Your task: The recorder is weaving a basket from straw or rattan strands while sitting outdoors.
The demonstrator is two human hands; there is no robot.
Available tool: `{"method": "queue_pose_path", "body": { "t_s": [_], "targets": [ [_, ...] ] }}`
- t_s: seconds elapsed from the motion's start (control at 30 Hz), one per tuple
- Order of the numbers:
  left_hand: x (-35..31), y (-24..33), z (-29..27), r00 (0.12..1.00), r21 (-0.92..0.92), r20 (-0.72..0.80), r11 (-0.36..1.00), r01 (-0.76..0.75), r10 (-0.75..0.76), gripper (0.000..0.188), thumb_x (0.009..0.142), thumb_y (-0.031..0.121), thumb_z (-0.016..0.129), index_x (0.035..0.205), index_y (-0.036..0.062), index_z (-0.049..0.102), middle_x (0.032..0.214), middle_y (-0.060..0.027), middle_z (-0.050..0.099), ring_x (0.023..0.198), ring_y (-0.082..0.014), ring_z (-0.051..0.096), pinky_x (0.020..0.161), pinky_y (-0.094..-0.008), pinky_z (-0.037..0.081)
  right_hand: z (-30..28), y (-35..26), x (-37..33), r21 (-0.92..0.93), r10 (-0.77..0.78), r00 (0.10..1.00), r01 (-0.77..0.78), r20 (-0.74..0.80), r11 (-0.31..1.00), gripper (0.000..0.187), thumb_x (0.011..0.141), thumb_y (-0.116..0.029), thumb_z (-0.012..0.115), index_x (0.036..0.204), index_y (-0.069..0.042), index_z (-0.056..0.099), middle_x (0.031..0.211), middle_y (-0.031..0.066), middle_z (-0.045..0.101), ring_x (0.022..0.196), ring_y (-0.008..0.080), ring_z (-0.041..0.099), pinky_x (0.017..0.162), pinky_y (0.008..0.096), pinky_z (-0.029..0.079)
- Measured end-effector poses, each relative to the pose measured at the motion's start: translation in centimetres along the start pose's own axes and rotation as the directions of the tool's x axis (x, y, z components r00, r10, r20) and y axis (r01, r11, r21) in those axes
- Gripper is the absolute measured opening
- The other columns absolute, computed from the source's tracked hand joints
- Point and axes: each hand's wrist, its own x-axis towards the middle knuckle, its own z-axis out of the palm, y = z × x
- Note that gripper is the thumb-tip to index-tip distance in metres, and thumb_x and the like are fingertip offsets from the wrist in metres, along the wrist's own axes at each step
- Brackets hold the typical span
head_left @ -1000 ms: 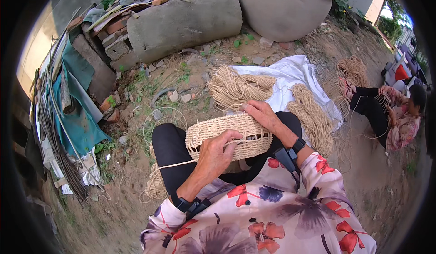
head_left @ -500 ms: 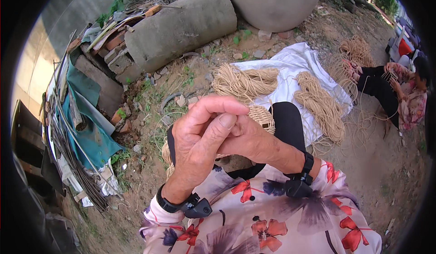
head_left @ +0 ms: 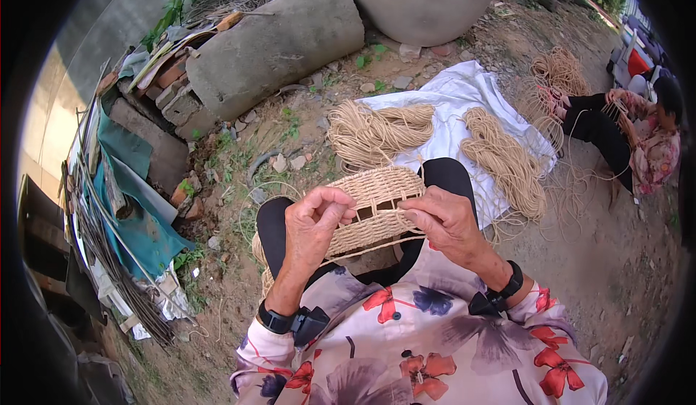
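A straw-coloured woven piece, like a basket [head_left: 384,183], rests between my knees. Short upright cords cross a dark gap between its upper and lower woven bands. At the left end of the gap, my left hand [head_left: 313,222] is closed, thumb against fingers; whatever is in that pinch is too small to make out. My right hand [head_left: 451,225] pinches a thin cord at the gap's right side, its fingertips against the weave. Below the lower band a loose strand [head_left: 373,246] runs slantwise.
Cord bundles [head_left: 384,128] [head_left: 505,160] lie on a white sheet [head_left: 457,101] ahead. Far right, a seated person [head_left: 652,148] handles cord beside another heap [head_left: 558,73]. A concrete cylinder [head_left: 279,46], a large round vessel [head_left: 420,3], and a teal sheet [head_left: 138,216] with sticks stand around.
My hands were clasped together above the woven piece, hiding most of it. They have come apart and lowered onto it, one at each side of the gap.
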Motion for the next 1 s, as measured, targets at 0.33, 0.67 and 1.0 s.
{"method": "queue_pose_path", "body": {
  "t_s": [0.33,0.67,1.0],
  "targets": [
    [0.0,-1.8,2.9,0.957,0.48,0.173,0.828,-0.29,0.235,0.011,0.084,0.003,0.068,0.095,-0.0006,0.069,0.083,-0.01,0.067,0.071,-0.0148,0.064,0.063,-0.0265,0.05,2.1,1.2,-0.1,0.089,0.123,0.992,-0.12,-0.019,0.989,0.012,0.086,-0.008,0.068,0.096,-0.001,0.069,0.077,0.0096,0.062,0.068,0.0214,0.061,0.061,0.0307,0.047],
    [0.2,-2.9,2.8,0.967,0.544,0.08,0.802,-0.246,0.242,0.012,0.082,0.005,0.071,0.094,0.0031,0.071,0.082,-0.0092,0.068,0.069,-0.0185,0.065,0.062,-0.0291,0.051,2.1,1.8,-0.3,-0.382,-0.116,0.993,0.101,-0.015,0.919,0.005,0.079,-0.01,0.068,0.082,-0.008,0.064,0.067,0.0068,0.051,0.058,0.024,0.059,0.049,0.0365,0.046],
    [0.7,-4.0,3.5,0.928,0.692,0.12,0.641,-0.332,0.352,0.007,0.079,0.007,0.07,0.086,0.0072,0.071,0.076,-0.0085,0.063,0.065,-0.0248,0.064,0.058,-0.0351,0.049,4.6,3.3,0.4,-0.476,-0.069,0.985,0.137,0.157,0.869,0.009,0.082,-0.013,0.061,0.077,-0.006,0.058,0.065,0.0122,0.058,0.059,0.0293,0.063,0.051,0.0414,0.049]
  ]
}}
